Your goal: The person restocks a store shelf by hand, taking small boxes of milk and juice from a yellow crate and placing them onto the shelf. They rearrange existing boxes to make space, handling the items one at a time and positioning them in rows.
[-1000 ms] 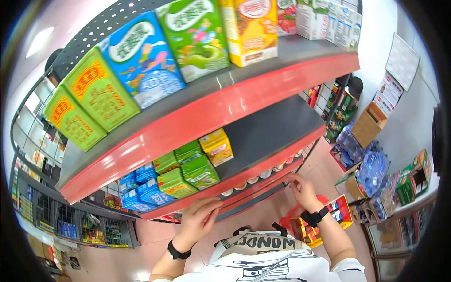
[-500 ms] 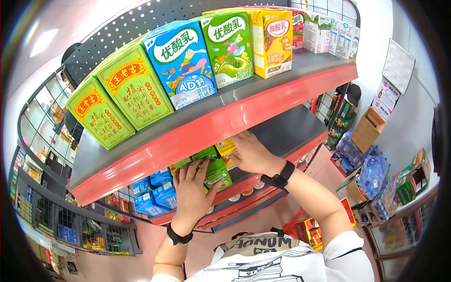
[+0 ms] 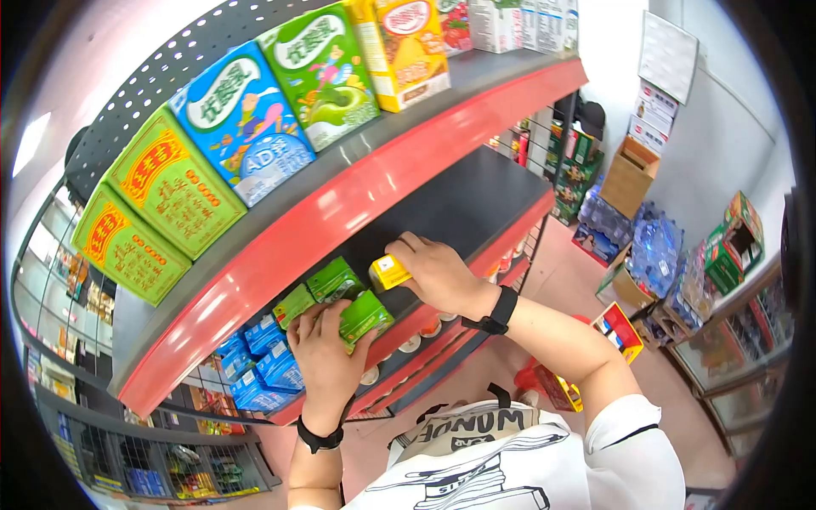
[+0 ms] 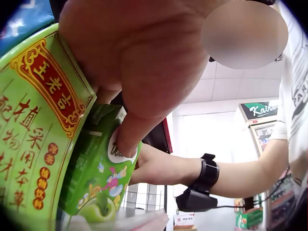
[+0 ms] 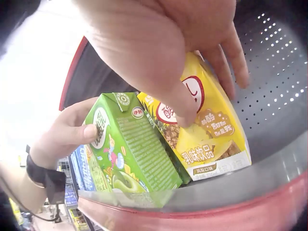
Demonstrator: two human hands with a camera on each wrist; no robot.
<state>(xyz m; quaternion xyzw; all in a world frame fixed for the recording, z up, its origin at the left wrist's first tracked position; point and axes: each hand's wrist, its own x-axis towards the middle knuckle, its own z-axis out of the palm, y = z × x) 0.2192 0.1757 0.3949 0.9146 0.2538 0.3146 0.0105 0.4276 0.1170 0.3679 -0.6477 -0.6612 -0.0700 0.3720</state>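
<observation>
On the lower shelf, my right hand (image 3: 438, 276) grips a yellow drink carton (image 5: 211, 130), its thumb on the front face and its fingers at the far side. Beside it my left hand (image 3: 327, 361) holds a green drink carton (image 5: 132, 144) with an apple picture, the thumb (image 4: 130, 139) pressed to its front. Both cartons stand upright near the shelf's front edge, the yellow one to the right of the green. Another green carton (image 3: 333, 279) sits behind, and a light green carton (image 4: 38, 125) stands left of the left hand's carton.
Several blue cartons (image 3: 263, 365) fill the lower shelf's left end. The upper shelf's red edge (image 3: 340, 208) overhangs, carrying a row of larger-looking cartons (image 3: 319, 72). Below are round-topped containers (image 3: 410, 343). Wrapped bottles (image 3: 654, 242) and boxes line the right wall.
Both hands have gone from hovering in front of the shelf to the cartons, the left to the green, the right to the yellow. The head view has shifted.
</observation>
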